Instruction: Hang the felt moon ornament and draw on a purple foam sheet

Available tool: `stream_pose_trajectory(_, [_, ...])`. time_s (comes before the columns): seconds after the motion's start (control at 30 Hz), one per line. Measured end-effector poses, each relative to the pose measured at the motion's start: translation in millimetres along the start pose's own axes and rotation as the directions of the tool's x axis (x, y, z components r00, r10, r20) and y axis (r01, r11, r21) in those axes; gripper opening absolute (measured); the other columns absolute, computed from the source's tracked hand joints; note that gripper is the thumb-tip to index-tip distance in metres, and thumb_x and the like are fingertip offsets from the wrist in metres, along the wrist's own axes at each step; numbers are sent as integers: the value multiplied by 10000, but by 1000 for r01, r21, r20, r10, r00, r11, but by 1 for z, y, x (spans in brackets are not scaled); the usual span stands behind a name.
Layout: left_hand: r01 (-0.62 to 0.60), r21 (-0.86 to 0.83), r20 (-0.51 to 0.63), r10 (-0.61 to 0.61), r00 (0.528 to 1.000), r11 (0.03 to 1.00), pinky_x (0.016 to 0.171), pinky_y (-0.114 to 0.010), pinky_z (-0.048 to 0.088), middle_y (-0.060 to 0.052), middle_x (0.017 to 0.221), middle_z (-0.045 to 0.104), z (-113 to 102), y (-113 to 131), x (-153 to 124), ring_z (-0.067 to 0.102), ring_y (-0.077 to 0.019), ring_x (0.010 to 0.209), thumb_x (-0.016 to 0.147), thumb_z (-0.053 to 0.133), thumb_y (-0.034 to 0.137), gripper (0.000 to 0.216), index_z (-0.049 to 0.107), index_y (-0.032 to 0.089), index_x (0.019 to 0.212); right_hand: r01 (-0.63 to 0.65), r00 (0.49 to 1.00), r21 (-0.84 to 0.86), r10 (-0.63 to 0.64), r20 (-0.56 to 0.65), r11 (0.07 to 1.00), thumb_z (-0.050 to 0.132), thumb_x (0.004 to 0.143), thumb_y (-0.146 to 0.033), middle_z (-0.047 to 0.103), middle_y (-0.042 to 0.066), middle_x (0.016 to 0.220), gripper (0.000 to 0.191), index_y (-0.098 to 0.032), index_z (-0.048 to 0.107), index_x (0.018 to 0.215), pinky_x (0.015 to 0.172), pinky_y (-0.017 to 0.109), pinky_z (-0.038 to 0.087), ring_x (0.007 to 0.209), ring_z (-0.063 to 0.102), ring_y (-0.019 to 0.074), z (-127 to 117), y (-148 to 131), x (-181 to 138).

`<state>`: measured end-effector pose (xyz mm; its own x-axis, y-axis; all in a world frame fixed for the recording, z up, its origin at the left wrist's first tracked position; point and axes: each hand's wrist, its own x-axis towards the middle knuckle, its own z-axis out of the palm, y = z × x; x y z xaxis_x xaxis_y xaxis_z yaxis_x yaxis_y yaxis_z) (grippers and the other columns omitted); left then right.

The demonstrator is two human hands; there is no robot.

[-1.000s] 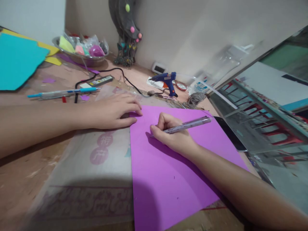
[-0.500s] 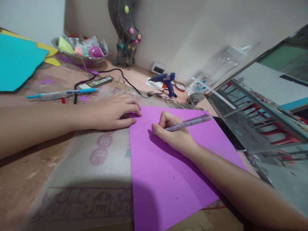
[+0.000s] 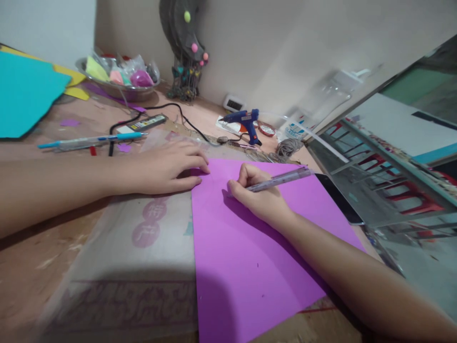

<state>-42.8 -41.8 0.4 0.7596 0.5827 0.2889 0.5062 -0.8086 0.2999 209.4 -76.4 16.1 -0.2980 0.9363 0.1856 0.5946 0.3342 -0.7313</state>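
A purple sheet of paper lies on the table over a translucent plastic bag with pink print. My right hand rests on the sheet, closed around a pen. The pen slants, its back end pointing up to the right; its tip is near the paper, but I cannot see whether it touches. My left hand lies flat with fingers stretched, thumb and fingertips on the sheet's upper left edge. A few small dark marks show on the lower part of the sheet.
Behind my hands are a blue glue gun, a coil of grey cord and a black cable. To the left are a blue pen, a cutter blade case, a metal bowl and turquoise foam. A phone sits by the right edge.
My right hand and the pen have shifted very slightly to the right over the purple sheet. My left hand stays in place on the sheet's edge.
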Motion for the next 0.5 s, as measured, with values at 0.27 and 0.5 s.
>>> stream_pose_trajectory(0.27, [-5, -14, -26, 4, 1000, 1000, 1069, -461, 434, -106, 1245, 687, 2, -1, 0, 604, -282, 1173, 1002, 486, 432, 366, 720, 208, 1171, -43, 997, 182, 54, -57, 982, 684, 860, -399, 513, -67, 574, 325, -244, 427, 733, 517, 254, 342, 500, 447, 101, -11, 10, 8])
stream_pose_trajectory(0.5, [-16, -14, -34, 15, 999, 1000, 1071, -459, 447, -97, 1238, 700, 1, 3, -1, 619, -265, 1167, 1016, 470, 410, 346, 713, 212, 1163, 241, 969, -209, -246, -2, 948, 577, 952, -346, 702, 39, 826, 210, -206, 723, 896, 736, 312, 456, 765, 624, 184, -43, 23, 56])
